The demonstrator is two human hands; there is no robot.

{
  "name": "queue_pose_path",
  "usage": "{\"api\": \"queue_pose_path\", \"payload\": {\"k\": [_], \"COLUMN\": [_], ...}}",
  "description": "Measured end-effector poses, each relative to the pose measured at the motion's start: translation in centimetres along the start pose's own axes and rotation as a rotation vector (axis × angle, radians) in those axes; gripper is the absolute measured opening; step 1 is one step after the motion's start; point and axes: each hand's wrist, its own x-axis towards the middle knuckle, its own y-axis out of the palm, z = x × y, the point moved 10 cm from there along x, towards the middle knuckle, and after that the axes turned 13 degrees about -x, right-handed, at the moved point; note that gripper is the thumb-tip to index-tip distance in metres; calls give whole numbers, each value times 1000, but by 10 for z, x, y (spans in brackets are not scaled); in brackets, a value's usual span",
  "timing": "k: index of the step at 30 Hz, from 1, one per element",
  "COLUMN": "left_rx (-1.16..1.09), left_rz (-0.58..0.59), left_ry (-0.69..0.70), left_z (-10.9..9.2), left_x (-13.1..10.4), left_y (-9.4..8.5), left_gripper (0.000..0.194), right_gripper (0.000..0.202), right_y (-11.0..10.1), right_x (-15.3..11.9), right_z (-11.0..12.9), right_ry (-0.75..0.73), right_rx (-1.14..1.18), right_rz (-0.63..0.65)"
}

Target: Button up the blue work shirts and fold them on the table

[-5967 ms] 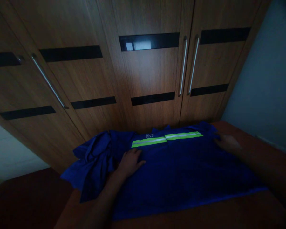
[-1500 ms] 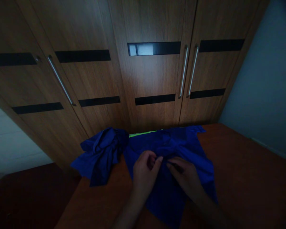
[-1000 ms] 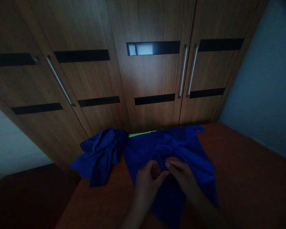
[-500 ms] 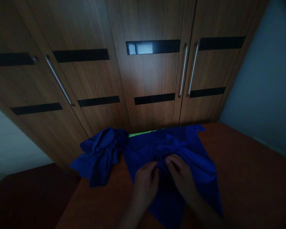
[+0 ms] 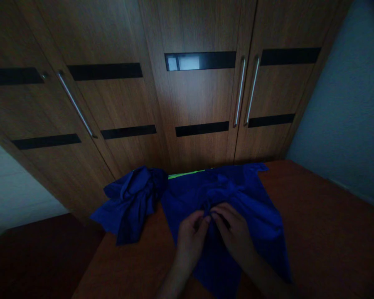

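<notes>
A blue cloth garment (image 5: pixel 252 207) lies spread over the reddish-brown tabletop, its kind hard to make out in the dim light. Both hands meet at its middle, where the fabric is bunched into a small loop or fold. My left hand (image 5: pixel 191 236) pinches this fold between thumb and fingers. From the other side my right hand (image 5: pixel 233 230) pinches the same fabric, its thumb and fingertips close to those of the left. What exactly lies between the fingertips is partly hidden.
Left of the garment a crumpled blue cloth (image 5: pixel 134 203) hangs partly over the edge of the table (image 5: pixel 324 216). A bright green strip (image 5: pixel 187 174) shows behind the garment. A wooden wardrobe (image 5: pixel 196 104) with metal handles stands directly behind, beside a pale wall (image 5: pixel 339 116).
My fingertips have come closer together at the fold, the right hand shifting slightly left and the left thumb rising toward it. The garment and crumpled cloth stay put.
</notes>
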Motion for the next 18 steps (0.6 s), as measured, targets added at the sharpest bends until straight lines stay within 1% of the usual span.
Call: {"api": "queue_pose_path", "payload": {"k": [2,5,7,10,15,16,18], "left_rx": [54,154,217,300,372,380,400], "left_rz": [16,51,71,69,0,-7,-18], "left_ry": [53,165,226,283,301,308,339], "left_z": [-2,-13,-20,-28,-27,-27,-30], "left_x": [0,-3,-4,-4,3,5,8], "left_y": [2,5,6,5,-4,-8,-19], "left_gripper": [21,18,18,20,24,24,23], "right_gripper": [20,19,19,19,23,25,26], "right_y": [-1,-1,2,10,36,36,25], "right_x": [2,5,7,7,-8,-11,-14], "right_z": [-4,-11,-14,-13,0,-1,-15], "right_ry": [30,90,127,162,187,215,322], "right_rx": [13,36,67,131,311,366,467], "right_rz": [-12,-23,7,107,412,442,425]}}
